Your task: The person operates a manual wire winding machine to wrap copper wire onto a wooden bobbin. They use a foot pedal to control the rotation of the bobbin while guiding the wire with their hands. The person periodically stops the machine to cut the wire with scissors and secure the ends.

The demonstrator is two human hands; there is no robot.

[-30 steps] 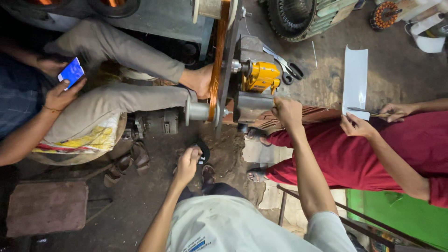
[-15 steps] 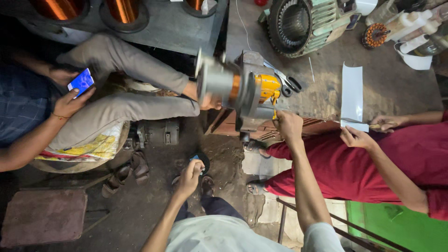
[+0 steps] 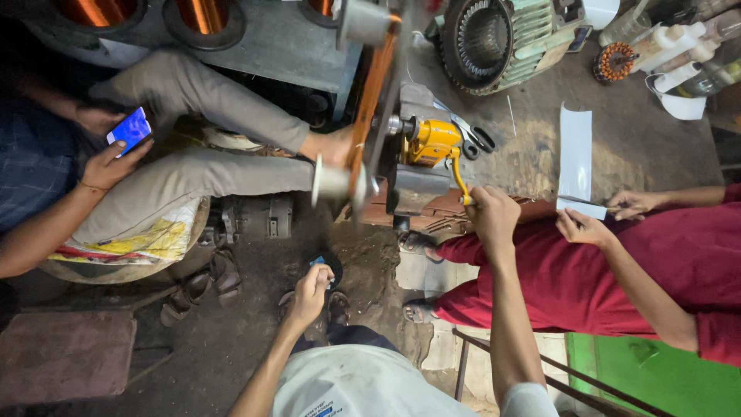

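One right hand (image 3: 492,216), one yellow crank (image 3: 440,147)

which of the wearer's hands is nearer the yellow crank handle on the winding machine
Right. The right hand is closed around the end of the yellow crank handle. The left hand is well below and to the left of it, near the floor, holding a small dark object.

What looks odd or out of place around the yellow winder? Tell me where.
The orange wheel of the yellow winder shows blurred, unlike the sharp things around it. The right hand grips the yellow crank handle. The left hand pinches a small blue thing low over the dirt floor. Nothing looks spilled or broken.
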